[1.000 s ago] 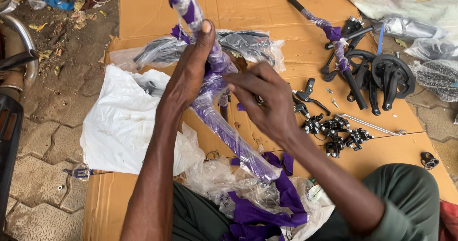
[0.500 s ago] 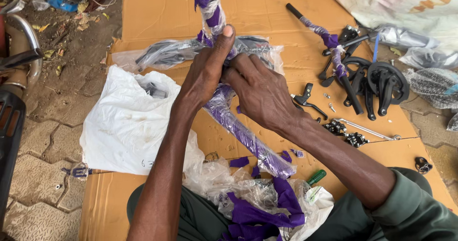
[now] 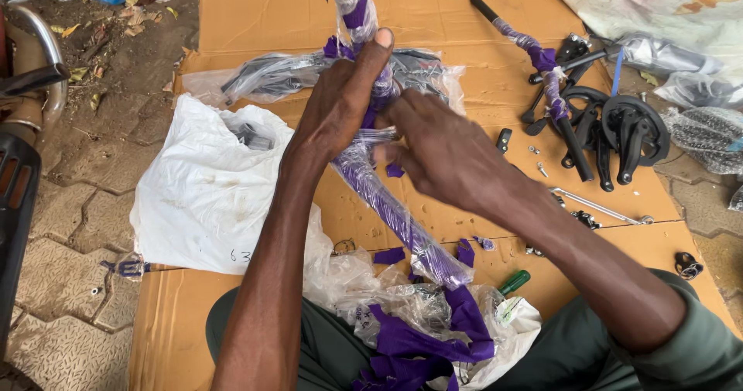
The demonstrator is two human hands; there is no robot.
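My left hand (image 3: 337,108) grips the wrapped purple tube (image 3: 387,205); my right hand (image 3: 441,155), seemingly pinching film, could slip and jerk it sideways.

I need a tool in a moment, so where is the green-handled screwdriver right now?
In the head view, the green-handled screwdriver lies low and right of centre, among clear plastic wrap, just under the right forearm.

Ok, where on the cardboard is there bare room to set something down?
Free: the brown cardboard sheet at top, between the purple-wrapped tube and the black handlebar with purple wrap; also the strip under the right hand. Crowded: the black crank parts at right, the white plastic bag beside the left hand, and torn purple wrapping near the lap.
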